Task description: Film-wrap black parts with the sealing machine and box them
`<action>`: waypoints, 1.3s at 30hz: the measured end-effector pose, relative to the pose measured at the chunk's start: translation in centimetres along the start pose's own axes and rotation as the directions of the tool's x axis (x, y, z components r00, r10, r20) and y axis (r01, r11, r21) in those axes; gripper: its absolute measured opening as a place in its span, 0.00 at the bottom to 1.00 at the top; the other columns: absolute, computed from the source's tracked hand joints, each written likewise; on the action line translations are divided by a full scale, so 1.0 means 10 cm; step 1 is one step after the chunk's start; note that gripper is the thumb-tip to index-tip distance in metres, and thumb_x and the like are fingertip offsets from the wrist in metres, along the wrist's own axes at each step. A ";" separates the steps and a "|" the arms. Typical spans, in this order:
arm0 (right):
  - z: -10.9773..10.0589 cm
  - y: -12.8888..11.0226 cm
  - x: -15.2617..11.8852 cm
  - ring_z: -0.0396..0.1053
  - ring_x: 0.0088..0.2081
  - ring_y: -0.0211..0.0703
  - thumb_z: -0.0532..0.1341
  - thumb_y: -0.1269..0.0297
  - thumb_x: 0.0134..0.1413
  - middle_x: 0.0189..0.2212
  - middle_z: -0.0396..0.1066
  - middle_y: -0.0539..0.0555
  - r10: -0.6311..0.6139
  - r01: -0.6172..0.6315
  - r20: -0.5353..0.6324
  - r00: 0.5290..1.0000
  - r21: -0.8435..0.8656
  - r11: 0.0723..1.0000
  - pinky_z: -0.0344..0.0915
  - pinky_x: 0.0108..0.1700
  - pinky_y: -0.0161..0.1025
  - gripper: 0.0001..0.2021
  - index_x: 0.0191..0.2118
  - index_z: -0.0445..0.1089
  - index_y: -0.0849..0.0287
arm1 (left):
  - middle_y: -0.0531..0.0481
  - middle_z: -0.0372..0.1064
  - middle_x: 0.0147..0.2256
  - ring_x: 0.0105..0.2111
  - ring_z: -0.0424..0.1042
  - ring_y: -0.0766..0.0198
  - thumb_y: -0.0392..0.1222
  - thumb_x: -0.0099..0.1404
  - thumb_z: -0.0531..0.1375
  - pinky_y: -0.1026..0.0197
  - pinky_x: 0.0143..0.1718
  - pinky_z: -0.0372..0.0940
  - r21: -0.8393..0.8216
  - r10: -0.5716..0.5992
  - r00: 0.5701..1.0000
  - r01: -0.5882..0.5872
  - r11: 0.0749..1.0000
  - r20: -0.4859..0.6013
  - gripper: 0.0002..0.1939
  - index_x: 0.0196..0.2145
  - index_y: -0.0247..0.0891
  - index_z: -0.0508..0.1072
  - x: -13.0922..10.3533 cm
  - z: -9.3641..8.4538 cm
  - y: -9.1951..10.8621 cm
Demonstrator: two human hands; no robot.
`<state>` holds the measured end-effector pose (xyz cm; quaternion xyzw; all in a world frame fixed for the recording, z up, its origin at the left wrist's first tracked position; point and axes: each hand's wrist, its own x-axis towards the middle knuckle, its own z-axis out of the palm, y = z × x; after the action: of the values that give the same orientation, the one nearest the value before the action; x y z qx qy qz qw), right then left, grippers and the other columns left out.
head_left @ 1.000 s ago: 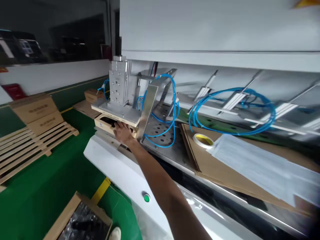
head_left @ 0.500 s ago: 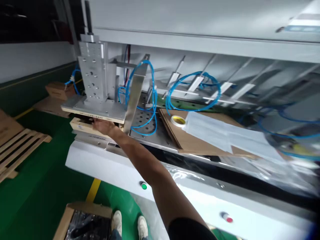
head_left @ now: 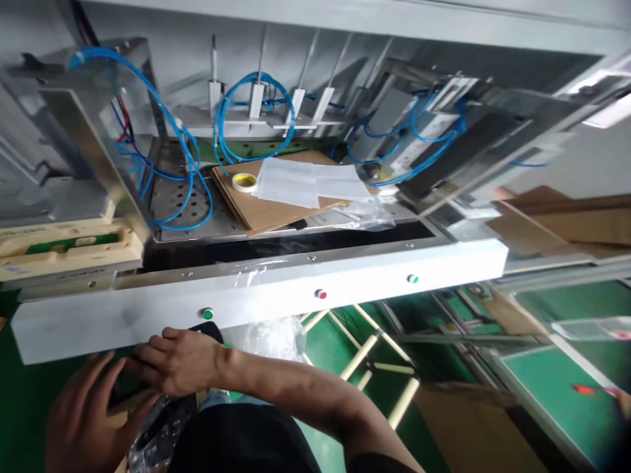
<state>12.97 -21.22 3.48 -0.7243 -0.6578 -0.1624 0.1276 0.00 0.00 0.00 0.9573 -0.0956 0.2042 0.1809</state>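
Low in front of my body, my right hand (head_left: pixel 172 361) is closed on a black part (head_left: pixel 210 330); its rounded end shows past my wrist and most of it is hidden. To the left, my left hand (head_left: pixel 89 417) is blurred, fingers and thumb spread apart around the dark far end of that part. Whether it touches the part is unclear. Below both hands, black parts in clear plastic (head_left: pixel 160 430) lie in a cardboard box, mostly covered by my hands and body. A cream fixture block (head_left: pixel 123 246) with a green strip inside sits at the left of the machine.
The machine's white front rail (head_left: pixel 266 292) has green and red buttons. Behind it, a tape roll (head_left: pixel 244 182) and white sheets (head_left: pixel 310 180) lie on cardboard (head_left: pixel 266 217). Blue air hoses (head_left: pixel 210 197) loop above the bed. A pale tube frame (head_left: pixel 362 355) stands below.
My right hand has left the fixture block and come down near my body, now with a black part. My left hand has come into view. The view has swung right.
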 end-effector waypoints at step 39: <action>0.12 0.16 -2.42 0.66 0.63 0.50 0.56 0.66 0.73 0.58 0.76 0.61 0.756 -0.804 -0.288 0.588 -0.102 0.586 0.61 0.66 0.54 0.15 0.58 0.74 0.56 | 0.38 0.72 0.46 0.44 0.71 0.45 0.55 0.72 0.61 0.47 0.46 0.68 0.001 0.403 0.888 -0.414 0.910 0.222 0.23 0.55 0.36 0.71 2.12 1.45 1.36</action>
<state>12.64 -42.99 -7.28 -0.9272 -0.2302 -0.2384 0.1746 20.72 -20.35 0.89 0.9363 -0.3089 0.1343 0.0992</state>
